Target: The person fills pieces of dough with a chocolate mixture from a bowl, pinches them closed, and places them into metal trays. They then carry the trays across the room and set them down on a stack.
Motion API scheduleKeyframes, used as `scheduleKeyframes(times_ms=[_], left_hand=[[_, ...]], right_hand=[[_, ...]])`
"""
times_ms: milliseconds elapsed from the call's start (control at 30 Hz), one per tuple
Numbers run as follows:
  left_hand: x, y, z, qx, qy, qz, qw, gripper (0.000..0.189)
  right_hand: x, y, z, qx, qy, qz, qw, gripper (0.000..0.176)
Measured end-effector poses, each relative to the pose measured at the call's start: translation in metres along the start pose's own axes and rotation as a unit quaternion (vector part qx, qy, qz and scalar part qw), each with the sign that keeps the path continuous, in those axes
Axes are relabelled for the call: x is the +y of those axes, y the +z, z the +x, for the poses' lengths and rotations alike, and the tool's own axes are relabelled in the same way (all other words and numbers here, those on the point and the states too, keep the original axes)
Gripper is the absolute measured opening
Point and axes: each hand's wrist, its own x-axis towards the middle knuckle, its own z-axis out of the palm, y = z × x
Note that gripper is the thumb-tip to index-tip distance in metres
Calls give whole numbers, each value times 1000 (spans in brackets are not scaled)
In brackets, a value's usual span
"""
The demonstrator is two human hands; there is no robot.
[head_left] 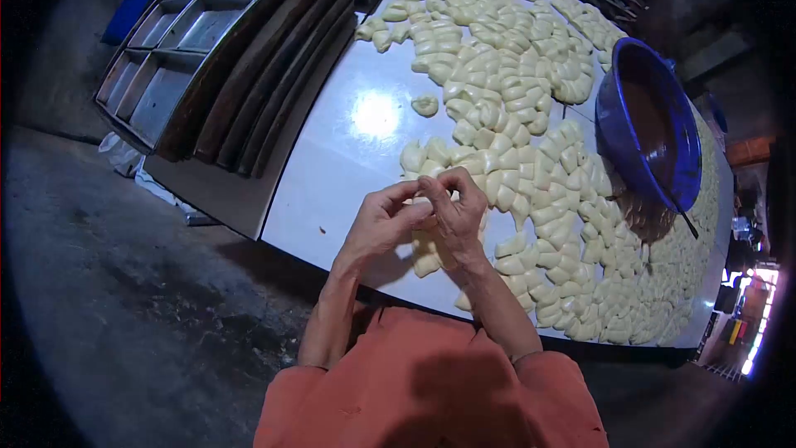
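Over the near edge of the table, my left hand [384, 222] and my right hand [458, 217] meet with their fingers bent and pinched together. What sits between the fingertips is mostly hidden by the fingers, so I cannot make it out. Just beneath and beyond the hands lie pale, glossy dough pieces [506, 162], packed edge to edge in a wide sheet. A few dough pieces [425, 263] show below my right hand. One lone dough piece [424, 105] rests apart on the white tabletop [319, 174].
A blue basin [609, 108] holding brown filling [651, 120] stands at the right among the dough, with a dark handle [688, 224] leaning out. Stacked metal baking trays [207, 21] occupy the table's left end. A blue object [133, 8] lies beyond them.
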Motion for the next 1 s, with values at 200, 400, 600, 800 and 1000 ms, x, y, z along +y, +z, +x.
scheduleKeyframes(times_ms=[200, 400, 600, 800, 1000], left_hand=[[1, -42, -11, 127, -50, 43, 990, 26], [16, -73, -35, 243, -43, 405, 880, 32], [-29, -86, -39, 119, 19, 634, 764, 34], [-25, -75, -38, 165, 48, 622, 764, 45], [-20, 5, -17, 74, 242, 509, 823, 42]], right_hand=[[-36, 23, 1, -91, 6, 16, 996, 22], [-18, 62, -10, -211, 6, -56, 976, 28], [-19, 30, -12, -146, -58, -98, 983, 29], [-16, -118, -35, 16, 221, -190, 956, 28], [2, -140, -68, -144, 39, -444, 883, 36]])
